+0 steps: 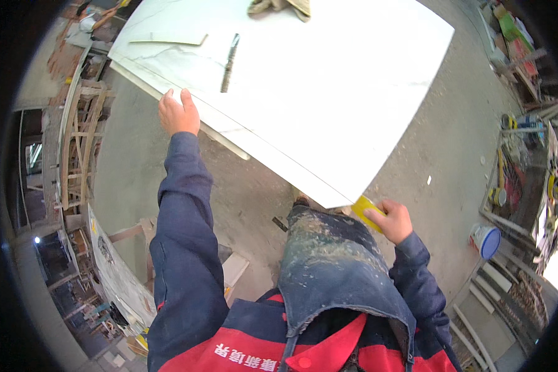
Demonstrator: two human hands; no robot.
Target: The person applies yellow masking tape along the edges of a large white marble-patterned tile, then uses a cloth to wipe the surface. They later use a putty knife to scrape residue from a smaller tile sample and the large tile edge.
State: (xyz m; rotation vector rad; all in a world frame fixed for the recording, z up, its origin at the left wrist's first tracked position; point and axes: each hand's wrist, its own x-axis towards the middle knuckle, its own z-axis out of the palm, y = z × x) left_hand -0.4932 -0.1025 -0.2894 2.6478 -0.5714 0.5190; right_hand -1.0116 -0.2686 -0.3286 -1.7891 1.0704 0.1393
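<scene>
A large white slab (328, 80) with faint grey veining lies in front of me, with a narrow white edge strip along its near left side. My left hand (180, 113) grips that edge, its thumb and fingers set slightly apart; the undersides of the fingers are hidden. Beside the slab's nearest corner, my right hand (392, 221) is closed around a flat yellow piece (367, 212), which meets or nearly meets the corner. What kind of piece it is I cannot make out. On the slab lie a slim dark rod-like tool (230, 63) and a thin bent strip (170, 42).
A tan glove or cloth (280, 7) rests at the slab's far edge. To the right stands a white bucket with a blue lid (485, 241). Wooden racks (80, 146) line the left side, and cluttered shelves (514, 149) the right. Another person (90, 20) is at far left.
</scene>
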